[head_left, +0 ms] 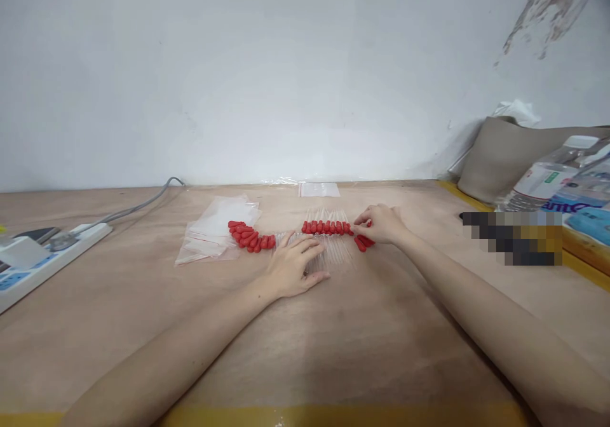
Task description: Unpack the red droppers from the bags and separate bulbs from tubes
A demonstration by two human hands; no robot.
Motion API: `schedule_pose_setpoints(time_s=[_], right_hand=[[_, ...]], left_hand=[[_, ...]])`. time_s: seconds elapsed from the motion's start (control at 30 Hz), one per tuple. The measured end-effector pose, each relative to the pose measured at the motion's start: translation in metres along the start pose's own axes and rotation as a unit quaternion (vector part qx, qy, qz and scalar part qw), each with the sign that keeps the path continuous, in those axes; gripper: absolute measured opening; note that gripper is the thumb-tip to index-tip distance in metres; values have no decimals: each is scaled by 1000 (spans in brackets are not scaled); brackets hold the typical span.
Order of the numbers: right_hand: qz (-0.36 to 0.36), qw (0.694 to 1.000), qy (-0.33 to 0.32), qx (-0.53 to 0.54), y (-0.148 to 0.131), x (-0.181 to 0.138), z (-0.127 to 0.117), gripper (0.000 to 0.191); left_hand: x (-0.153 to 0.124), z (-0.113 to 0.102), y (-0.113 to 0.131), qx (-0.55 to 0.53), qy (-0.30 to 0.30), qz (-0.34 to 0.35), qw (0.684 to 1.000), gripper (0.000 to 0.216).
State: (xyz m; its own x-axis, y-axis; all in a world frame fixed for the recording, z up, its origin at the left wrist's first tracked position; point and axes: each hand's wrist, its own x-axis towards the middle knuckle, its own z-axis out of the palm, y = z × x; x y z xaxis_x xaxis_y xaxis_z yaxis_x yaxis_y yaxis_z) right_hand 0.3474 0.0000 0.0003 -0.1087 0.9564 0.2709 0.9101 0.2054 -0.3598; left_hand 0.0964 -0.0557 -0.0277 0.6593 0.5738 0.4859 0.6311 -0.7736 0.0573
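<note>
A row of red rubber dropper bulbs (pixel 326 227) lies across the table, with thin clear tubes (pixel 326 214) pointing away from them toward the wall. More clear tubes (pixel 338 255) lie loose on the near side of the row. My left hand (pixel 294 267) rests flat over these tubes, its fingers spread. At the right end of the row, my right hand (pixel 381 223) has its thumb and forefinger pinched together, and a bit of red bulb shows among its fingers. Below it lie a few loose red bulbs (pixel 364 243). A curved pile of red bulbs (pixel 248 236) sits left of my left hand.
Clear plastic bags (pixel 210 230) are stacked at the left, and another small bag (pixel 319 189) lies by the wall. A white power strip (pixel 57 265) with a grey cable (pixel 138 206) is far left. Plastic bottles (pixel 543 179) and a grey-brown bag (pixel 490 157) stand at the right.
</note>
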Motion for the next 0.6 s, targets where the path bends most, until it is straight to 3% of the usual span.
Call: schedule_pose_setpoints(time_s=[0.1, 0.23, 0.43, 0.6], right_hand=[[-34, 997, -29, -62, -11, 2, 1, 30], [-74, 994, -13, -85, -18, 2, 8, 41], [-112, 985, 10, -131, -31, -1, 16, 22], [-98, 990, 48, -83, -32, 0, 19, 18]], left_hand=[[-2, 0, 0, 0, 1, 1, 1000, 47], [-3, -1, 3, 3, 18, -1, 1000, 44], [-3, -3, 5, 8, 17, -9, 1000, 34], [-3, -4, 4, 13, 25, -6, 1000, 32]])
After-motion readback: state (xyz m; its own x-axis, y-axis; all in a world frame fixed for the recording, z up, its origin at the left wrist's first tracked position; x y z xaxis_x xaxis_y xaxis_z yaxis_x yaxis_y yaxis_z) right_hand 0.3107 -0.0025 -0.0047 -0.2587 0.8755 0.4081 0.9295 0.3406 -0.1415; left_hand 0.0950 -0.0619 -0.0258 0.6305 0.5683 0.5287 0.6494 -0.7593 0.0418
